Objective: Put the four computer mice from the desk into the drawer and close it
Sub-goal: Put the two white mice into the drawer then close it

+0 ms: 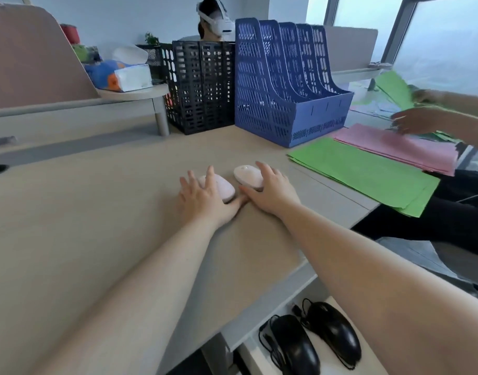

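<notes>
Two pale pink mice lie side by side on the wooden desk. My left hand rests over the left pink mouse with fingers spread, not closed around it. My right hand touches the right pink mouse from its right side, fingers apart. Below the desk's front edge the white drawer stands open. In it lie two black wired mice, one at the left and one at the right.
A blue file rack and a black mesh rack stand at the back. Green sheets and pink sheets lie to the right, where another person's hands handle paper. A tissue box sits on a shelf.
</notes>
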Motion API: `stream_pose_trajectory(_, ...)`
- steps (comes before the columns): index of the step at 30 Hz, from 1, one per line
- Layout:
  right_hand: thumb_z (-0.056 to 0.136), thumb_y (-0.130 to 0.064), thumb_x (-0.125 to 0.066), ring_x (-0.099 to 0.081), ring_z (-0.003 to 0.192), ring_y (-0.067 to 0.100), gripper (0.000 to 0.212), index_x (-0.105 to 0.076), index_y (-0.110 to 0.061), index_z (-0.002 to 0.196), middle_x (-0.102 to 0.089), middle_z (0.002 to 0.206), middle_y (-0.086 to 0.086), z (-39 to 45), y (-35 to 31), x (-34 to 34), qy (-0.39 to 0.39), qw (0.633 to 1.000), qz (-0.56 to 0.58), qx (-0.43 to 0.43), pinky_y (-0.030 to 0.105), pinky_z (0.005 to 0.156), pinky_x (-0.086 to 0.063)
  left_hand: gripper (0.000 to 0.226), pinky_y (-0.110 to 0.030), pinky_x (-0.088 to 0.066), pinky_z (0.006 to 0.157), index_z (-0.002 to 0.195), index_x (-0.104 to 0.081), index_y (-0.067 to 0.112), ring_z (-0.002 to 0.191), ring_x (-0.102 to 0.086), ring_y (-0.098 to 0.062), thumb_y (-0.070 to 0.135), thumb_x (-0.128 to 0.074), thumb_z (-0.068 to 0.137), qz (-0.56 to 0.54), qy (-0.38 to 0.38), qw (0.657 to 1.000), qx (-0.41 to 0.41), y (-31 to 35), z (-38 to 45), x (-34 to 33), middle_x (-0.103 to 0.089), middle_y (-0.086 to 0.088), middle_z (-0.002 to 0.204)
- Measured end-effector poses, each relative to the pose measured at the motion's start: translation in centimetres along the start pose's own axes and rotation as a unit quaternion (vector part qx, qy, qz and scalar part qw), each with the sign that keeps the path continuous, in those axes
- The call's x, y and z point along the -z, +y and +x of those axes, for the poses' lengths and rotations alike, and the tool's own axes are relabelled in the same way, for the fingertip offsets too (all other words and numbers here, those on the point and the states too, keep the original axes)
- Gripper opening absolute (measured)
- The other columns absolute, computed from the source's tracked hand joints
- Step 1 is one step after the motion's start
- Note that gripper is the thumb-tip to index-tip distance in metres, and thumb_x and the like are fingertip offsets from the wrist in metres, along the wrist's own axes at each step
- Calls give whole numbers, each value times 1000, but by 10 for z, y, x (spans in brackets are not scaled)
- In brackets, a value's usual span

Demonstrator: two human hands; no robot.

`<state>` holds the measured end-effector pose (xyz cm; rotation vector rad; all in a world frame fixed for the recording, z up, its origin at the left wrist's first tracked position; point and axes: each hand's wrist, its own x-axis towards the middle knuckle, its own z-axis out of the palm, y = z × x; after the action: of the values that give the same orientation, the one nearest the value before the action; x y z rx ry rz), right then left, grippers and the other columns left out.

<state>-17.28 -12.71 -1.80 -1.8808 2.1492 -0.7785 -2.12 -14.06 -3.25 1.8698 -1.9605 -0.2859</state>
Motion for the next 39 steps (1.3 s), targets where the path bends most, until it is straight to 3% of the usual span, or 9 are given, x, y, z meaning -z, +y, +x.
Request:
stream_pose_trajectory(7, 83, -56, -55, -45, 131, 30, 72, -33, -28, 147, -51, 142, 5, 18, 4, -8, -7, 1000, -19, -3, 41, 102, -41, 109, -41, -27, 110, 147, -25, 23, 135, -34, -29, 85, -49, 61, -11, -15, 1000, 14, 1, 21, -9, -37, -10, 144)
stream_pose_trajectory(12, 85, -52, -54, -40, 135, 31, 67, -38, -29, 145, -50, 144, 6, 1, 6, -2, 10, 1000, 1, -7, 40, 107, -36, 102, -37, -33, 106, 140, -36, 19, 131, -37, -27, 81, -54, 61, -18, 5, 1000, 10, 3, 0, -6, -44, -9, 135)
stream_pose_trajectory(19, 82, -50, -62, -42, 135, 29, 74, -34, -28, 148, -49, 146, 6, -59, 20, 29, -31, 997, 62, -37, 38, 107, -37, 95, -38, -36, 105, 136, -39, 21, 127, -43, -30, 79, -55, 62, -23, -12, 1000, 6, 18, -64, 0, -45, -10, 130)
stream_pose_trajectory(26, 84, -47, -63, -37, 140, 27, 86, -25, -9, 151, -40, 152, 11, -130, 28, 68, -99, 993, 5, -63, 34, 111, -32, 93, -38, -36, 102, 128, -43, 19, 125, -44, -28, 80, -57, 59, -11, -46, 999, -19, 55, -150, 7, -47, -8, 128)
stream_pose_trajectory(30, 79, -45, -66, -58, 113, 27, 64, -52, -9, 130, -62, 123, 9, -165, 38, 92, -130, 986, -62, -88, 32, 89, -46, 100, -37, -37, 103, 136, -37, 18, 124, -44, -27, 81, -58, 61, 16, -69, 995, -64, 73, -195, 12, -44, -8, 130)
stream_pose_trajectory(32, 78, -39, -66, -59, 102, 24, 54, -58, -10, 123, -62, 110, 4, -188, 51, 97, -157, 979, -85, -98, 29, 81, -45, 104, -37, -39, 100, 133, -40, 19, 123, -45, -26, 85, -57, 55, 28, -70, 994, -80, 83, -216, 13, -46, -7, 128)
stream_pose_trajectory(34, 77, -40, -62, -54, 95, 20, 53, -57, -11, 122, -58, 105, 1, -214, 68, 96, -185, 971, -89, -126, 26, 81, -43, 107, -37, -37, 101, 137, -37, 20, 126, -40, -25, 84, -58, 55, 54, -82, 989, -113, 92, -237, 9, -43, -6, 132)
stream_pose_trajectory(37, 74, -44, -65, -57, 100, 20, 69, -48, -13, 133, -62, 115, 3, -244, 99, 87, -219, 961, -92, -143, 32, 94, -48, 105, -37, -31, 104, 145, -26, 23, 131, -33, -24, 77, -61, 62, 67, -114, 981, -145, 96, -264, -12, -33, -6, 143)
stream_pose_trajectory(39, 68, -43, -68, -61, 99, 23, 62, -55, -13, 121, -64, 106, 4, -259, 116, 81, -239, 953, -99, -159, 33, 82, -51, 105, -36, -31, 102, 145, -26, 25, 129, -33, -24, 79, -60, 61, 72, -132, 978, -142, 95, -282, -29, -34, -5, 140)
